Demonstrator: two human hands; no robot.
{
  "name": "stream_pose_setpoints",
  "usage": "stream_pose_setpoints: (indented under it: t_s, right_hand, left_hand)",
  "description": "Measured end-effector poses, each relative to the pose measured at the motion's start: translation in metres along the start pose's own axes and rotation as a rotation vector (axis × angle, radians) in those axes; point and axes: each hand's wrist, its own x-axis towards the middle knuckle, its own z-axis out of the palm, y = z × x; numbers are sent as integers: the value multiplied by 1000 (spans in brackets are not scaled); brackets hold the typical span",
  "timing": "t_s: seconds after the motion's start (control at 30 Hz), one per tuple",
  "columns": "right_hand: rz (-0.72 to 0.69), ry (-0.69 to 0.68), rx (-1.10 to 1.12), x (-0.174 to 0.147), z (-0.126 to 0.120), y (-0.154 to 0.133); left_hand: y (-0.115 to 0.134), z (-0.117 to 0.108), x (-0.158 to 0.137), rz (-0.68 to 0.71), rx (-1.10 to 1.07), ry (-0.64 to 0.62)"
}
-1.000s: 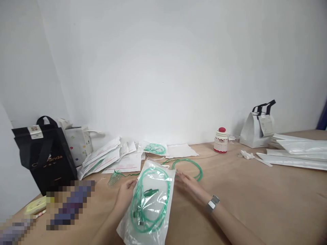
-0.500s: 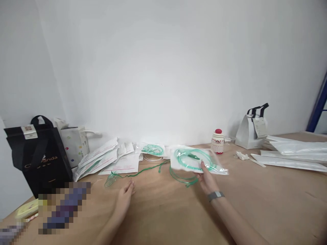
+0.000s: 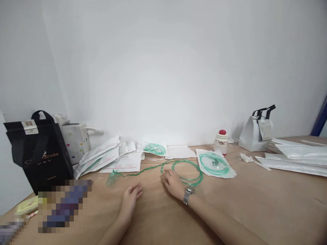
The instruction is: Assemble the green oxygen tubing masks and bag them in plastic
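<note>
My left hand (image 3: 130, 199) rests on the table, fingers loosely bent and holding nothing. To its upper left lies a clear green oxygen mask (image 3: 112, 177), its green strap running right across the tabletop. My right hand (image 3: 173, 184), with a watch on the wrist, is palm down beside a loose coil of green tubing (image 3: 188, 179). Its fingertips come close to the tubing's left end; whether they touch is unclear. The fingers are bent and slightly apart, with nothing seen in them. Right of the coil, a clear pouch (image 3: 216, 164) with coiled green tubing lies flat.
Another tubing pouch (image 3: 154, 149) and a white sheet (image 3: 181, 151) lie by the wall. Paper packets (image 3: 102, 154) and a black bag (image 3: 42, 160) stand left. To the right are a red-topped jar (image 3: 221, 142), a white bag (image 3: 255, 134) and stacked white packages (image 3: 296, 160).
My right hand has let go of the tubing pouch, which now lies on the table to the right. That hand has moved left to the loose coil. My left hand has barely moved.
</note>
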Motion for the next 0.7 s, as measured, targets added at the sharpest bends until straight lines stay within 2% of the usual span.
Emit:
stream_pose_setpoints:
  t_s: [0.13,0.23,0.33,0.4,0.5,0.57,0.63,0.7]
  right_hand:
    - [-1,-26,-195,33,8,-2]
    - [-3,-49,-273,37,15,-12]
    - [-74,-128,-285,9,24,-35]
    - [-171,-236,-250,-18,24,-51]
    - [-377,-426,-122,-48,10,-57]
    - [-341,-323,-99,-53,-8,-44]
    - [-140,-86,-159,-47,-25,-22]
    - [-49,-21,-170,-40,-39,-2]
  left_hand:
    - [-1,1,-1,5,3,3]
    - [-2,1,0,16,5,0]
    - [-3,0,2,28,12,-10]
    - [-4,-1,3,39,26,-18]
    - [-6,-4,6,69,70,-40]
    - [-9,-4,6,100,120,-61]
    - [-12,-3,5,149,191,-82]
    - [-13,-2,1,225,282,-98]
